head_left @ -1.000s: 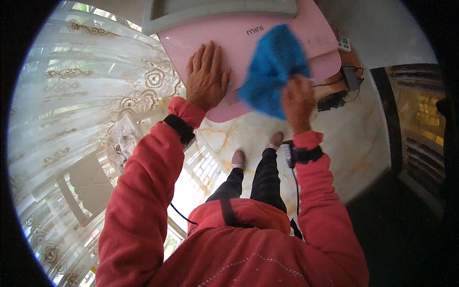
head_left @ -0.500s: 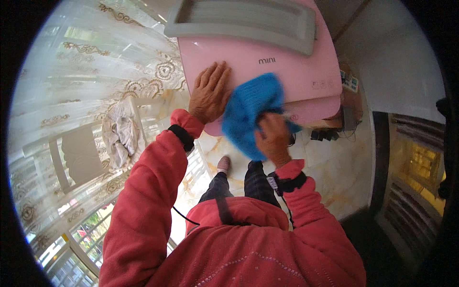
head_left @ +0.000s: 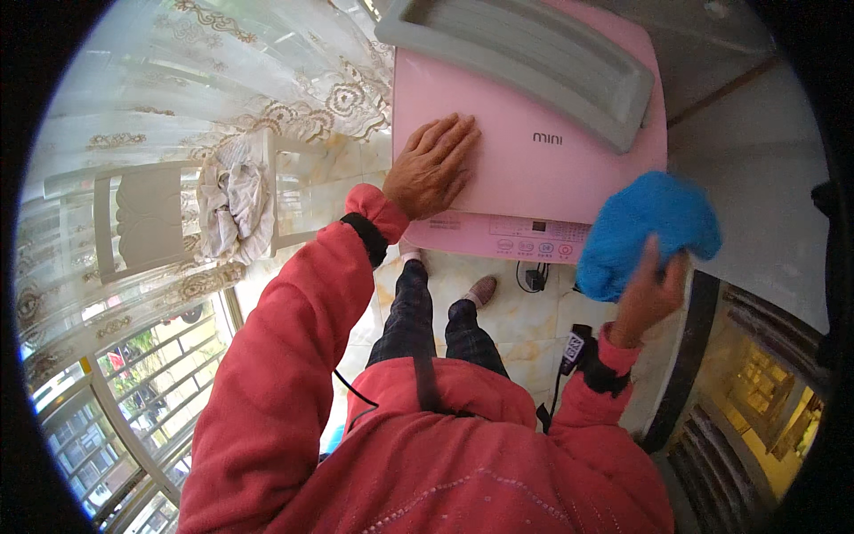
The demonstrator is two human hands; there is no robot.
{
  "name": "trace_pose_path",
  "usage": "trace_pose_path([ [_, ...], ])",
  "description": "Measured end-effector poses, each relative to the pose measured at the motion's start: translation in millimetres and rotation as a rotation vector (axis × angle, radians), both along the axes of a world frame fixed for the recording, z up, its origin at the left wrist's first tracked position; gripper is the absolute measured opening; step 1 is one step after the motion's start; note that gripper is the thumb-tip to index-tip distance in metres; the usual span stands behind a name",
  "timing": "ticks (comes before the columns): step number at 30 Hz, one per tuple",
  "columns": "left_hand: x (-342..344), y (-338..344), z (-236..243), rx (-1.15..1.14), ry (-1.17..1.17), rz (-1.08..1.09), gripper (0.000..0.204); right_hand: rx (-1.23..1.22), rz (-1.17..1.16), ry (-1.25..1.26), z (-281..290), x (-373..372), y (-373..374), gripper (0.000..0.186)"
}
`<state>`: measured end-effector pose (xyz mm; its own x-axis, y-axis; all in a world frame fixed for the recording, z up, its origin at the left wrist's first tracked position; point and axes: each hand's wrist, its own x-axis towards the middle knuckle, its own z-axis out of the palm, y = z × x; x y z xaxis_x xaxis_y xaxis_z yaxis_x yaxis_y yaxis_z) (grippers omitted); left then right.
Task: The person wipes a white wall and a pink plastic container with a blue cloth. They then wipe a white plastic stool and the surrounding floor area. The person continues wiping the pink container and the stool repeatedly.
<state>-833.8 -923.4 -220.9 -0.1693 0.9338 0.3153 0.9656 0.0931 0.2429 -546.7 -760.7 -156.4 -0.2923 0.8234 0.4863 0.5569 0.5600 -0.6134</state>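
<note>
A pink mini washing machine stands in front of me, its control strip with small buttons along the near edge. My left hand lies flat on the left part of its lid, fingers stretched out. A blue cloth hangs bunched from my right hand, at the machine's near right corner. The fingers of that hand are closed on the cloth, partly hidden by it. At the far side of the lid rests a long grey tray with a raised rim.
Lace curtains hang at the left by a window with bars. A white chair there has a crumpled pale cloth over it. A black plug or adapter lies on the tiled floor. A dark slatted chair stands at the right.
My right hand has swept the blue cloth rightward, from the middle of the lid to the near right corner, baring the control strip. My left hand stays flat on the lid.
</note>
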Motion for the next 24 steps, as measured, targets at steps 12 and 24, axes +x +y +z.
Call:
trace_pose_path([
  [12, -8.1, -6.6, -7.0, 0.107, -0.18, -0.102, 0.062, -0.708, 0.737, 0.184, -19.8, -124.4, -38.2, 0.024],
  [24, 15.7, -27.3, 19.0, 0.256, -1.072, 0.189, 0.047, -0.272, 0.435, -0.047, -35.3, -132.4, -52.6, 0.019],
])
